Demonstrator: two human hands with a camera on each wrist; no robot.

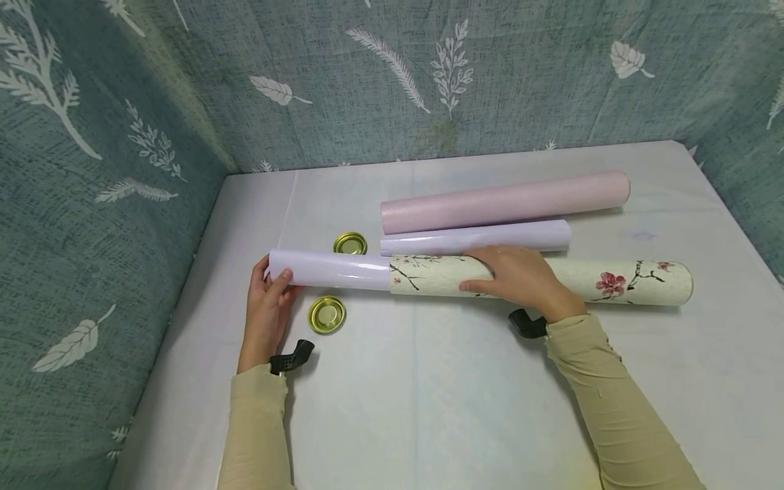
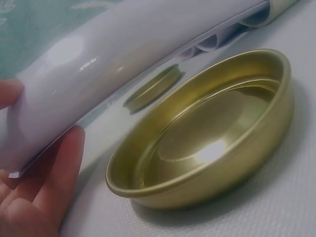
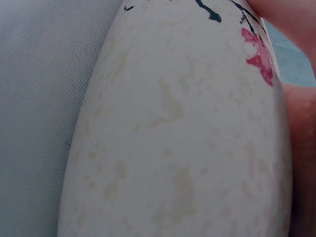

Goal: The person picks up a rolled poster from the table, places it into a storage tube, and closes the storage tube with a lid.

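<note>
A glossy pale lavender paper roll (image 1: 333,269) extends from the left end of a cream cardboard tube (image 1: 649,282) printed with red blossoms and dark branches. My left hand (image 1: 267,309) grips the roll's outer left end, thumb on top and fingers beneath. Across the middle of the tube lies my right hand (image 1: 517,279), holding it with the thumb on the near side and the fingers over the far side. Close to the left hand sits a gold round lid (image 2: 207,143), hollow side up. Inside the tube, the rest of the roll is hidden.
Behind the cream tube lie a second lavender roll (image 1: 478,238) and a pink tube (image 1: 505,202). Another gold lid (image 1: 350,243) stands just beyond the held roll. Leaf-patterned green fabric (image 1: 343,82) rises behind the white-covered table (image 1: 429,408).
</note>
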